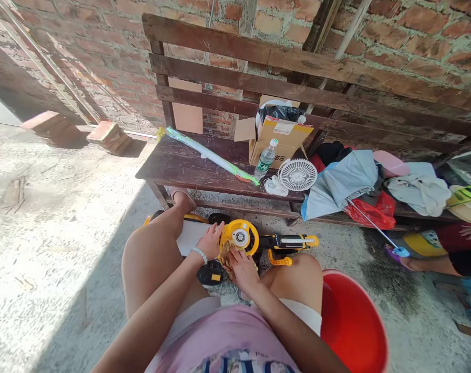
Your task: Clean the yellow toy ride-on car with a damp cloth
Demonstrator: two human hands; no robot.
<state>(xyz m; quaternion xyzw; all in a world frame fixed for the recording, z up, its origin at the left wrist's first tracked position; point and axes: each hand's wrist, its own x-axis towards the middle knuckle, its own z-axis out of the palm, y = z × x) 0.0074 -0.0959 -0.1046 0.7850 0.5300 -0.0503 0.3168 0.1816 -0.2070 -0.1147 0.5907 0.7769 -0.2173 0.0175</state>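
Yellow power tool (pixel 241 237) on ground between my knees, long axis left-right along bench (pixel 204 178). Left hand (pixel 211 239) released, flat on housing; right hand (pixel 241 269) curled at near side, grasp I cannot tell.

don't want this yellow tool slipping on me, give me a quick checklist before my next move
1. Left hand and right hand both on the yellow tool: ok.
2. Tool rests on the ground: ok.
3. Right fingertips clear of the round hub: cannot tell, they are hidden.
4. Black battery pack seated in the tool: cannot tell.
5. Elbow room on the right: not ok, the red basin sits close to the right knee.
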